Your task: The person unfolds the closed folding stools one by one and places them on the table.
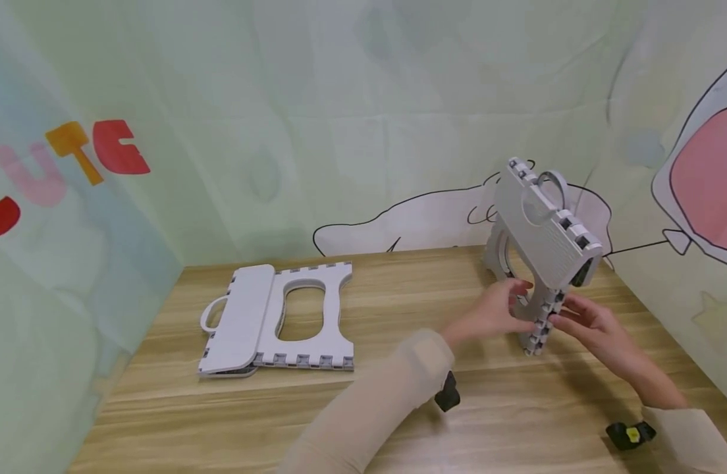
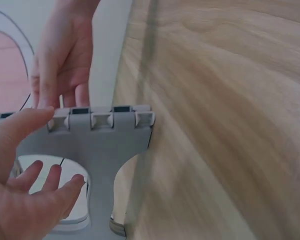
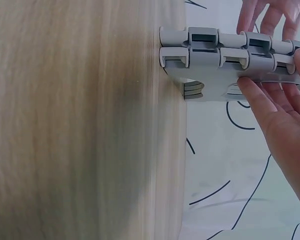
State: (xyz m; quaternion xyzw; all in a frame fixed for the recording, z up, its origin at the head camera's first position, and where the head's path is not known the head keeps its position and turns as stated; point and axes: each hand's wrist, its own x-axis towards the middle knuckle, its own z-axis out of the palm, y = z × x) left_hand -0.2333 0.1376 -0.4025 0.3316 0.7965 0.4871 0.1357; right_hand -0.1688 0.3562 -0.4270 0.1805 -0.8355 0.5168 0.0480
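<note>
Stool [image 1: 535, 230], white and unfolded, is at the far right of the table [image 1: 399, 296], close to the far and right edges, with the left hand [image 1: 498, 309] loosely spread and its thumb on the hinged leg edge, while the right hand [image 1: 597, 326] touches that edge from the right, though whether it pinches I cannot tell. Bare wood runs left to a second, folded stool [image 1: 236, 319]. Cloth [image 1: 351, 131] rises beyond, the upright stool's right side is mostly hidden, and both sleeves [image 1: 375, 401] are cut off.
</note>
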